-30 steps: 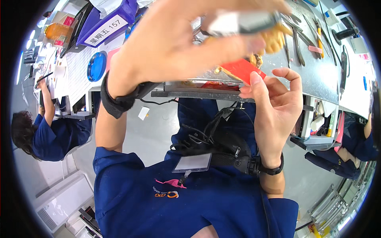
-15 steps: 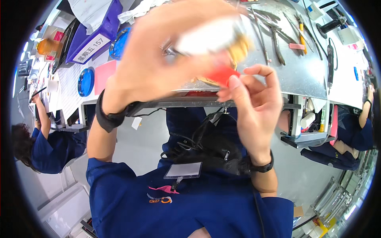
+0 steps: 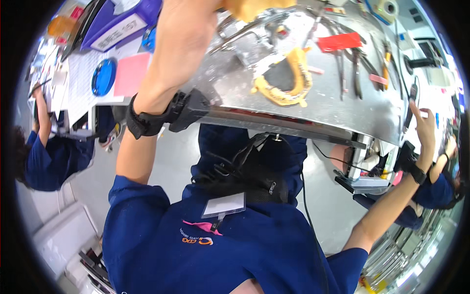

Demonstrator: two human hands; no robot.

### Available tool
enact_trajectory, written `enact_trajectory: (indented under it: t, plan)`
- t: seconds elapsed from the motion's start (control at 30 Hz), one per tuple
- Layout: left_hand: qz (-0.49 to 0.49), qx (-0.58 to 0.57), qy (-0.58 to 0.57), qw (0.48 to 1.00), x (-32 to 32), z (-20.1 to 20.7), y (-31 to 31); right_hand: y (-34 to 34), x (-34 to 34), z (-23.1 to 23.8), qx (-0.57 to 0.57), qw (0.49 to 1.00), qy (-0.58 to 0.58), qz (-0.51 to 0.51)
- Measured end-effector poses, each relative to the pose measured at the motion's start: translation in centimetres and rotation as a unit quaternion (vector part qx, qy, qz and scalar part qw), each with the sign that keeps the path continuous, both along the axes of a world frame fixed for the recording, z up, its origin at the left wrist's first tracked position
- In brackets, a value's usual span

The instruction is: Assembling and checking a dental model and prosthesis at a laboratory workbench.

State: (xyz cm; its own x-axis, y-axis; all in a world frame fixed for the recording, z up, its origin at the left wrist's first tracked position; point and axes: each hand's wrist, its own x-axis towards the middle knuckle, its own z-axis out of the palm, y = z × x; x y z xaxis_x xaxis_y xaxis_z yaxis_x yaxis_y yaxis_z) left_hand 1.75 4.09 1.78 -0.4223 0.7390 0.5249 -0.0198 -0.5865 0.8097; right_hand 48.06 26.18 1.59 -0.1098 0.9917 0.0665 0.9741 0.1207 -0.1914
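Yellow plaster-like cast (image 3: 259, 8) is partly seen over the worktop (image 3: 338, 110), far from its front edge, beside the left hand (image 3: 183, 44), whose grip cannot be told. Near the right edge, the right hand (image 3: 425, 128) is held unclenched beside a dark tool (image 3: 414, 91). Probably stiff but brittle, the cast is best held at its thickest part.

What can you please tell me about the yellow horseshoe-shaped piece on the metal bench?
The yellow horseshoe-shaped piece looks matte, perhaps wax or plaster, with dark marks along its curve and small nubs on its outer edge. It lies unheld on the metal bench, its curved end toward the bench's near edge.
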Motion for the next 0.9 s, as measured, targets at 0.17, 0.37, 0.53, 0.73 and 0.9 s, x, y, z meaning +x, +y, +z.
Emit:
enact_trajectory:
  t: [0.17,0.37,0.53,0.73,0.9]
  plan:
    - [0.145,0.071,0.148,0.976,-2.8,-0.9,-3.1,1.9,1.7,-2.6,-0.051,0.994,0.072,0.065]
    - [0.085,-0.033,0.292,0.952,2.3,-4.3,-7.8,-2.0,-0.3,0.3,-0.064,0.862,0.502,0.022]
    - [0.003,-0.148,0.286,0.947,2.5,-4.2,-6.7,-12.5,-15.0,0.4,-0.228,0.571,0.726,0.307]
    - [-0.039,-0.207,0.227,0.951,2.5,-4.6,-6.7,-17.1,-22.9,-0.7,-0.206,0.734,0.509,0.399]
    - [-0.034,-0.196,0.228,0.953,3.0,-5.3,-6.3,-18.5,-25.5,-0.5,-0.232,0.728,0.548,0.342]
